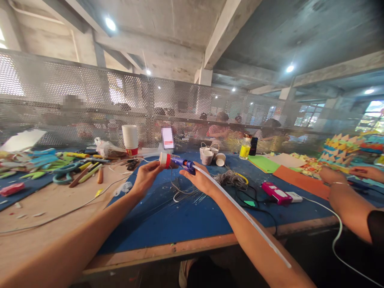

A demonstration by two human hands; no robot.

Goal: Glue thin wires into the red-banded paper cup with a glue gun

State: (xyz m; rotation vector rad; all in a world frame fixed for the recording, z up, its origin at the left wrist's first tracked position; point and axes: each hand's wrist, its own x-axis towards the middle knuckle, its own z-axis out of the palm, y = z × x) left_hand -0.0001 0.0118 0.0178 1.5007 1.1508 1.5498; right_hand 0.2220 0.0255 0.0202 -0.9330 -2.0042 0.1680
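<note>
My left hand (pixel 148 176) grips a small red and white paper cup (pixel 165 160), held tilted above the blue mat. In my right hand (pixel 196 176) is a blue hot glue gun (pixel 183 163), its front end pointing left at the cup and apparently against it. A long translucent glue stick (pixel 243 212) sticks out from the gun's back and runs over my right forearm. Whether the nozzle touches the cup I cannot tell. Behind the gun stand several small paper cups (pixel 207 155) with cord handles, one lying on its side.
A stack of paper cups (pixel 130 138), scissors (pixel 64 173) and cutters lie left. Coiled grey cord (pixel 229 178) and a pink power strip (pixel 276 193) lie right of centre. Orange paper (pixel 300 182) and a co-worker's arms (pixel 345 196) are at right. A perforated metal screen (pixel 186 100) stands behind.
</note>
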